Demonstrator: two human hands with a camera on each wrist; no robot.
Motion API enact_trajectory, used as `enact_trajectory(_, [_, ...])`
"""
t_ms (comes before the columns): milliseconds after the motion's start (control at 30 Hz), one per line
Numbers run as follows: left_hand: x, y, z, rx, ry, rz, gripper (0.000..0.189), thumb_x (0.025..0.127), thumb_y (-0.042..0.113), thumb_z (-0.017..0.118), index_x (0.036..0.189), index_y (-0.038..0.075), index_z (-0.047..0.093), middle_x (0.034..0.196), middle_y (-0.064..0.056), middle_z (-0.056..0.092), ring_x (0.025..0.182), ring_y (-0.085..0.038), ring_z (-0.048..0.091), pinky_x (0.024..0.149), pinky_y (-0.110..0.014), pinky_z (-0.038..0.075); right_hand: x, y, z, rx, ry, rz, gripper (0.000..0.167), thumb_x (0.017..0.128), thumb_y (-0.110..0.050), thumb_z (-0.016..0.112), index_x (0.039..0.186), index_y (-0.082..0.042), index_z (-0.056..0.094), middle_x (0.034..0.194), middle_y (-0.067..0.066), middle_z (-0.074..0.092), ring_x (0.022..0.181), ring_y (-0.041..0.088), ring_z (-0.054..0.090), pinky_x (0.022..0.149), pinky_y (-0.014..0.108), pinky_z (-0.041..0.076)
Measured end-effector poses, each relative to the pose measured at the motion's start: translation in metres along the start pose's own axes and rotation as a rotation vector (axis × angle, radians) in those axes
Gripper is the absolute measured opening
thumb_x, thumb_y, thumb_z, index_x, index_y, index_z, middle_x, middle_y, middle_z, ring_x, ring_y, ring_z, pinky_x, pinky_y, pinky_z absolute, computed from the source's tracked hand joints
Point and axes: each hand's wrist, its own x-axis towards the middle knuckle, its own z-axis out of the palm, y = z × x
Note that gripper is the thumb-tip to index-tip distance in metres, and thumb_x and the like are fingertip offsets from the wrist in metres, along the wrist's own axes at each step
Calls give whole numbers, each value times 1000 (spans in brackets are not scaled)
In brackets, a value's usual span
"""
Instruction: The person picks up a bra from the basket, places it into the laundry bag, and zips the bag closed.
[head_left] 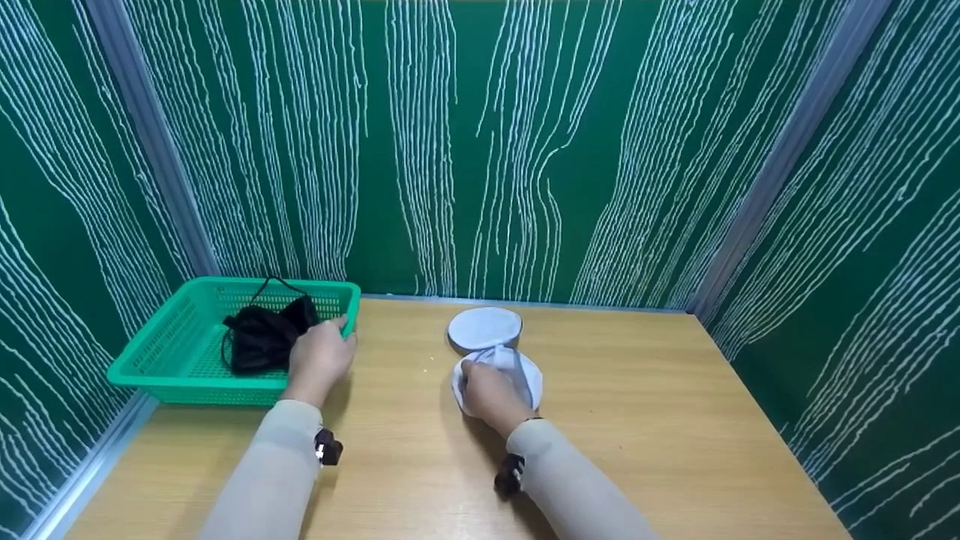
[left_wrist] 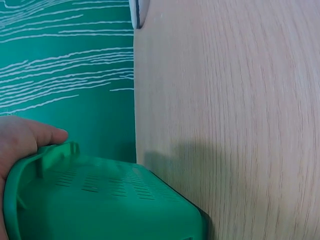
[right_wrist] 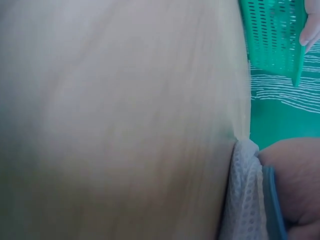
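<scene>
My left hand (head_left: 321, 358) grips the right rim of a green plastic basket (head_left: 202, 383). In the left wrist view, a digit of that left hand (left_wrist: 22, 142) lies over the rim of the basket (left_wrist: 110, 215). Inside the basket sits a bunched black cloth item (head_left: 262, 339) with thin cords; its kind is unclear. On the table, my right hand (head_left: 491, 397) holds the near part of a white mesh item (head_left: 486, 328) made of two rounded pieces. The right wrist view shows its white mesh (right_wrist: 242, 195) with a bluish edge beside the hand (right_wrist: 295, 180).
A wooden table (head_left: 637, 420) carries everything. Green panels (head_left: 585, 225) with white wavy lines stand at the back and both sides, joined by grey metal posts (head_left: 780, 150). The basket stands in the far left corner, close to the panels.
</scene>
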Motion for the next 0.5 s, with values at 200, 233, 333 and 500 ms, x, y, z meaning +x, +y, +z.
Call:
enact_trajectory(200, [0, 1, -1, 1, -2, -3, 58, 118, 35, 55, 171, 13, 51, 170, -24, 55, 129, -43, 70, 118, -67, 52, 1, -2, -3, 52, -37, 54, 35, 115, -22, 65, 149, -16, 70, 141, 9, 75, 116, 24, 69, 112, 49, 61])
enact_trajectory(233, [1, 1, 0, -1, -2, -3, 57, 118, 35, 55, 171, 13, 51, 170, -24, 55, 130, -44, 69, 118, -67, 52, 1, -2, -4, 64, -44, 61, 33, 115, -23, 66, 146, -15, 71, 138, 10, 76, 115, 24, 70, 109, 49, 63])
enact_trajectory(333, [1, 0, 1, -1, 11, 6, 57, 118, 35, 56, 170, 13, 53, 169, -22, 57, 134, -46, 69, 118, -66, 53, -1, -3, -9, 70, -43, 60, 27, 113, -26, 70, 137, -13, 72, 127, 9, 76, 111, 24, 70, 105, 49, 63])
enact_trajectory(500, [2, -2, 3, 1, 33, 24, 56, 117, 36, 58, 168, 11, 56, 167, -21, 60, 140, -50, 66, 119, -67, 52, -4, -5, -22, 145, -72, 123, 34, 114, -41, 68, 126, -9, 75, 105, 7, 73, 96, 23, 71, 89, 43, 62])
